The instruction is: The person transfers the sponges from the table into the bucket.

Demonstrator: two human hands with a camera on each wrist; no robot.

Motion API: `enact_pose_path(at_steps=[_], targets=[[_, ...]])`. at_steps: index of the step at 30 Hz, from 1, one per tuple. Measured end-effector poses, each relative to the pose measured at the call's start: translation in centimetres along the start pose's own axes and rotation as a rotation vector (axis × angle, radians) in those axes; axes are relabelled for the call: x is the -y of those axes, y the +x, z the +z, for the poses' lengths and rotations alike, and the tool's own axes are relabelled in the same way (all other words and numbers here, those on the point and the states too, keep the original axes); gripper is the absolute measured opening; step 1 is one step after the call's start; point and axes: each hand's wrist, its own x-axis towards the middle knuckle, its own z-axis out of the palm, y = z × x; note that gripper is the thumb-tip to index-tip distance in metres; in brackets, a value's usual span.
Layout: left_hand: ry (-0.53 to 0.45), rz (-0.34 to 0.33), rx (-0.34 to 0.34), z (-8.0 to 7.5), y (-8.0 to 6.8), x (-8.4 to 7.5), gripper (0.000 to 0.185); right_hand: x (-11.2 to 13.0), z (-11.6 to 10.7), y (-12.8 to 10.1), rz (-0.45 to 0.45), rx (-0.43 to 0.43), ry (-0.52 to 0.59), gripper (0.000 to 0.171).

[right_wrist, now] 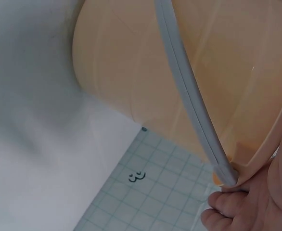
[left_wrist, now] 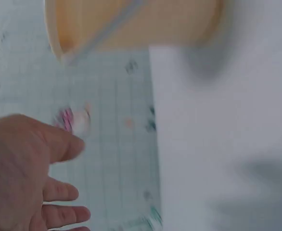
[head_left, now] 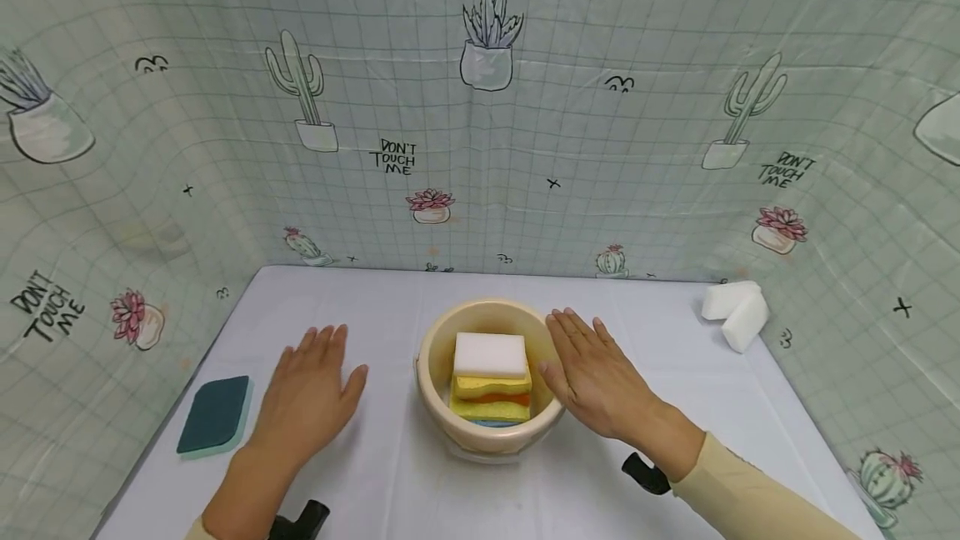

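Note:
A cream bucket (head_left: 491, 440) stands on the white table. Stacked inside it are a white sponge (head_left: 490, 354), yellow sponges (head_left: 491, 412) with an orange layer between, and a bit of blue at the bottom. My right hand (head_left: 596, 377) lies with fingers straight at the bucket's right rim. In the right wrist view its fingers (right_wrist: 227, 204) sit by the joint of the grey handle (right_wrist: 191, 96). Apart from the bucket, my left hand (head_left: 307, 402) is spread over the table on the left, holding nothing. Beside it lies a dark teal scouring sponge (head_left: 215, 413).
Two white sponge blocks (head_left: 738, 311) lie at the table's back right corner. A cactus-print cloth (head_left: 480, 140) hangs behind the table and along both sides. Black wrist straps (head_left: 647, 473) show below each hand.

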Motion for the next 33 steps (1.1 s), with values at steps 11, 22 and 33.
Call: enact_pose_path(at_steps=[11,22,33], targets=[[0.166,-0.105,-0.323,1.2,-5.7,12.7,0.066,-0.1,-0.1,0.1,-0.006,-0.002,-0.008,0.067],[0.191,-0.171,-0.205,2.0,-6.9,15.0,0.089,-0.1,-0.2,0.0,-0.001,0.003,-0.001,0.068],[0.105,-0.061,-0.346,1.8,-3.7,13.4,0.060,-0.2,-0.2,0.0,-0.005,-0.008,-0.009,0.069]])
